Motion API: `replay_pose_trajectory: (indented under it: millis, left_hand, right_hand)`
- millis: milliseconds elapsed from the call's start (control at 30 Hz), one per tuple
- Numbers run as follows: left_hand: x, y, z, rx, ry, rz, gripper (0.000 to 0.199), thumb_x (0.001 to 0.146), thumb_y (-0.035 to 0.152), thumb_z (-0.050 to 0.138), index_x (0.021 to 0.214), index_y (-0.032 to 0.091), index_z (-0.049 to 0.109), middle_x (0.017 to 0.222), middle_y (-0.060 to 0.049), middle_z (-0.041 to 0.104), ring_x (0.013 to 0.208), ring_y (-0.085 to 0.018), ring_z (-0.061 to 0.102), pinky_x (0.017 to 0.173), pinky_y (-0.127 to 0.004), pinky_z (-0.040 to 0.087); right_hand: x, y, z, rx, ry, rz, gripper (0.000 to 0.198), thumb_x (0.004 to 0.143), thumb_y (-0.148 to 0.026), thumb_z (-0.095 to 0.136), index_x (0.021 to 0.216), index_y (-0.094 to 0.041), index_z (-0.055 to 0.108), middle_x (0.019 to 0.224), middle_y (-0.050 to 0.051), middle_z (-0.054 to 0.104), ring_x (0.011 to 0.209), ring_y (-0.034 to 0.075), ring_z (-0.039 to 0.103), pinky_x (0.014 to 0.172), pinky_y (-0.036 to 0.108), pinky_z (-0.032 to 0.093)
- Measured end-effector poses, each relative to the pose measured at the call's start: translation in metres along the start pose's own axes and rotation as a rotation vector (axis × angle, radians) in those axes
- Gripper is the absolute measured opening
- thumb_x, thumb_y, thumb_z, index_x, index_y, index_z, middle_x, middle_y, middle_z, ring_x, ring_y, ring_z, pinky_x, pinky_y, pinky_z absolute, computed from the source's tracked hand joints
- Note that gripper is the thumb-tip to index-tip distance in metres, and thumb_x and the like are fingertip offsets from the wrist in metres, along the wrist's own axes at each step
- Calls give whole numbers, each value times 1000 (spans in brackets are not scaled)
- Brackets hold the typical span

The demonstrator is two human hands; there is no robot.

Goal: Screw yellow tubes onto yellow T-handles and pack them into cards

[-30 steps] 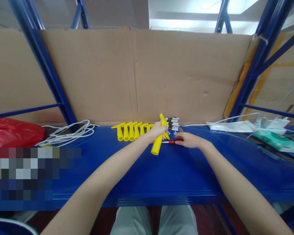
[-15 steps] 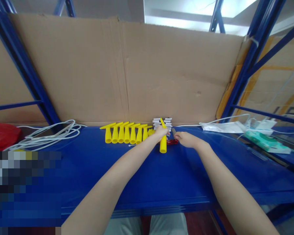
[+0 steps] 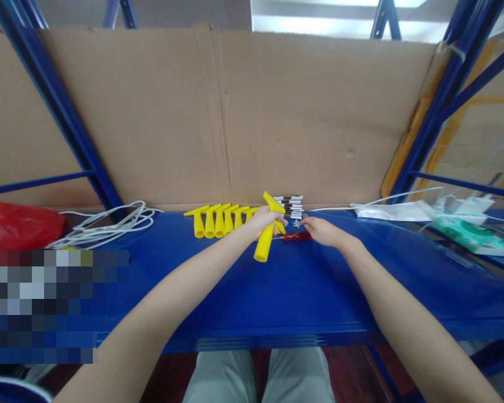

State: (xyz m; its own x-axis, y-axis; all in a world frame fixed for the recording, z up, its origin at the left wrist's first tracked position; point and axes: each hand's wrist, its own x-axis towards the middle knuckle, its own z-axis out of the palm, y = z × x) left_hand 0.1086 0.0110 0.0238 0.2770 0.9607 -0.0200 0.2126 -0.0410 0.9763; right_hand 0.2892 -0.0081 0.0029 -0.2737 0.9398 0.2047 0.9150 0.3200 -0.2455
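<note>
My left hand [image 3: 265, 221] is wrapped round a yellow T-shaped plastic handle [image 3: 262, 246], tilted with its hollow round end towards me. Just right of it, my right hand [image 3: 321, 230] has thumb and fingers pinched together at the edge of a small pile of screws [image 3: 296, 223]; anything between the fingertips is too small to make out. Below the pile lies a screwdriver with a clear red handle [image 3: 297, 237]. Behind the hands, flat white-and-black pieces [image 3: 293, 207] lie in a stack. More yellow handles [image 3: 219, 223] stand in a row to the left, partly behind my left hand.
A cardboard sheet [image 3: 159, 123] backs the blue table [image 3: 252, 302]. On the left are a coiled white cable [image 3: 117, 226] and a red bag [image 3: 21, 224]. A white packet [image 3: 392, 210], a green tissue pack [image 3: 472, 234] and white cables lie on the right.
The yellow handle in my left hand has tilted and turned, its hollow end swinging left. The grey strip by my right fingers no longer shows there; those fingers are now at the screws. The view has shifted slightly.
</note>
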Motion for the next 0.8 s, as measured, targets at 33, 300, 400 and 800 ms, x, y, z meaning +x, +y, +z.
replay_pose_trajectory:
  millis: [33, 300, 400, 800]
  left_hand:
    - [-6, -1, -4, -13, -18, -7, 15, 77, 10, 52, 91, 9, 57, 70, -4, 68, 33, -4, 41, 35, -18, 34]
    - [-15, -2, -8, -240, -128, -154, 14, 88, 17, 43, 95, 10, 52, 55, 2, 57, 29, -5, 38, 33, -18, 34]
    - [-3, -3, -2, -284, -145, -211, 16, 89, 19, 41, 101, 11, 50, 53, 3, 54, 29, -5, 37, 33, -17, 33]
    - [31, -15, 17, -267, -100, -299, 15, 88, 15, 37, 93, 11, 50, 51, 2, 52, 34, -7, 42, 36, -17, 33]
  right_hand:
    - [1, -2, 0, 22, 27, -18, 33, 85, -9, 37, 103, -15, 64, 115, 13, 64, 106, 22, 59, 92, 31, 42]
    - [4, -14, 6, 192, 199, -63, 35, 88, -12, 37, 115, -13, 58, 117, 13, 64, 107, 20, 59, 93, 31, 43]
    - [5, -5, 7, 181, 255, -45, 33, 87, -12, 39, 111, -15, 61, 113, 12, 66, 104, 20, 61, 91, 32, 45]
    - [4, 8, 7, 159, 252, 43, 31, 88, -13, 40, 112, -10, 60, 109, 15, 67, 102, 21, 63, 88, 31, 47]
